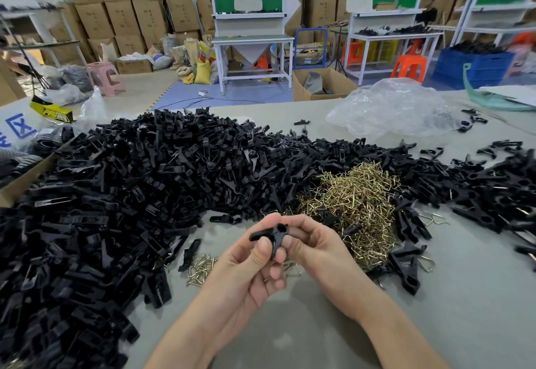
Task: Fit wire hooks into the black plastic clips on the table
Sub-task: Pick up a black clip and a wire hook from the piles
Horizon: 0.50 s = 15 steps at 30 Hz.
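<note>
Both hands meet over the near middle of the grey table (435, 310). My left hand (246, 270) and my right hand (313, 247) together pinch one black plastic clip (274, 236) between thumbs and fingertips. A huge heap of black clips (130, 194) fills the left and back of the table. A pile of brass-coloured wire hooks (353, 203) lies just beyond my right hand. A small scatter of hooks (200, 267) sits left of my left hand. I cannot tell whether a hook sits in the held clip.
More black clips (493, 189) spread along the right. A crumpled clear plastic bag (400, 107) lies at the back right. A cardboard box edge (26, 177) stands at the far left. Workbenches, stools and stacked cartons fill the room behind.
</note>
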Motion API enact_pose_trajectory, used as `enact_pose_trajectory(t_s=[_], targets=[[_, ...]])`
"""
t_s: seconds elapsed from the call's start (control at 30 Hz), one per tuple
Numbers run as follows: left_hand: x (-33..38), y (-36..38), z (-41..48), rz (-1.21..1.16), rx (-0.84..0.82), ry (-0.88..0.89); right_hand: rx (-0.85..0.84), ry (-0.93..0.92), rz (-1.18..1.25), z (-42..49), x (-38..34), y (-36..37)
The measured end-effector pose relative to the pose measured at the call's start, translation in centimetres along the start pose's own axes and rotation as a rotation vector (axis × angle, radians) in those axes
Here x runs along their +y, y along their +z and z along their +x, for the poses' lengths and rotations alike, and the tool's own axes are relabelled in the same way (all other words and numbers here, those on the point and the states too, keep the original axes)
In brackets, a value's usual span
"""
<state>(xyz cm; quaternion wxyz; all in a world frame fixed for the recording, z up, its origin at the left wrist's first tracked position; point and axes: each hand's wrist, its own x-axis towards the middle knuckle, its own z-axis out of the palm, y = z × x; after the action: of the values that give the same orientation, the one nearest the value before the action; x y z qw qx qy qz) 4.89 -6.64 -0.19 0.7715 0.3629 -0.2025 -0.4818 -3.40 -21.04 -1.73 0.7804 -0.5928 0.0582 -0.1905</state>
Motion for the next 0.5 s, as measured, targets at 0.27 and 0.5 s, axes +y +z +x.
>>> enact_pose_trajectory(t_s=[0.27,0.5], targets=[[-0.26,-0.69,0.30,-0.045,0.025,0.001,-0.015,0.007,-0.010,0.02,0.09,-0.19],[-0.35,-1.06,0.40,-0.036,0.021,-0.022,0.004,0.013,-0.031,0.12,0.13,-0.38]])
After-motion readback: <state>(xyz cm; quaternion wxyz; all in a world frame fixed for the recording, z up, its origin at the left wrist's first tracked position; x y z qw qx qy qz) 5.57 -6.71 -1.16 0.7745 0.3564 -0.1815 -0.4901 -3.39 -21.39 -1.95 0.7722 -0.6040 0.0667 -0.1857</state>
